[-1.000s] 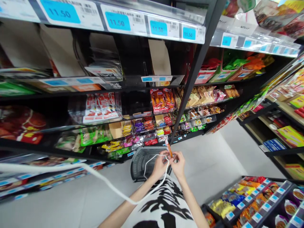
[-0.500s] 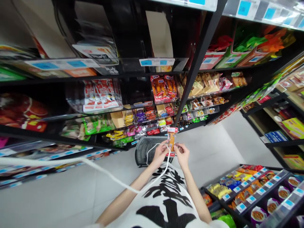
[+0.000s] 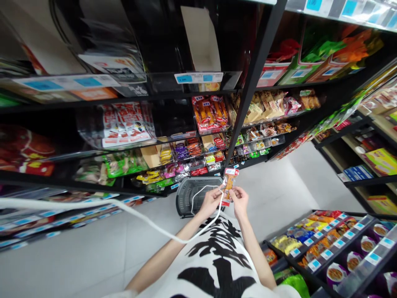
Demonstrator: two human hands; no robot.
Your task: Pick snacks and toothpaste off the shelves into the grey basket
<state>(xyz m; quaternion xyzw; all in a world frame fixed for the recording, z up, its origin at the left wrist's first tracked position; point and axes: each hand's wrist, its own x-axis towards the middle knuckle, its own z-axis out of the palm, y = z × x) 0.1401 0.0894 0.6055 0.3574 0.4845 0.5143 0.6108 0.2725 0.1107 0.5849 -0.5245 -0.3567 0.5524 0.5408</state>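
Note:
In front of my body I hold a slim snack packet [image 3: 228, 183], clear with red ends and an orange-brown stick-like piece inside. My left hand [image 3: 211, 201] pinches its left edge. On the other side, my right hand [image 3: 240, 200] grips it between thumb and fingers. The packet is tilted slightly, its red and white top end pointing toward the shelves. Below my hands stands a grey plastic basket [image 3: 183, 194] on the floor, partly hidden by my left hand. A white cable [image 3: 149, 223] loops across my left forearm and past the packet.
Ahead rises a black shelf rack with several packaged snacks, among them red-topped packets [image 3: 210, 112] like the held one and white-red bags [image 3: 125, 126]. A dark post [image 3: 248, 89] divides it. At lower right stands a low display [image 3: 322, 240] with cup noodles. Pale floor [image 3: 273, 186] runs between.
The packet has tilted a little to the right, and my right hand has moved slightly up along its edge. The view has shifted slightly. Both hands keep their hold.

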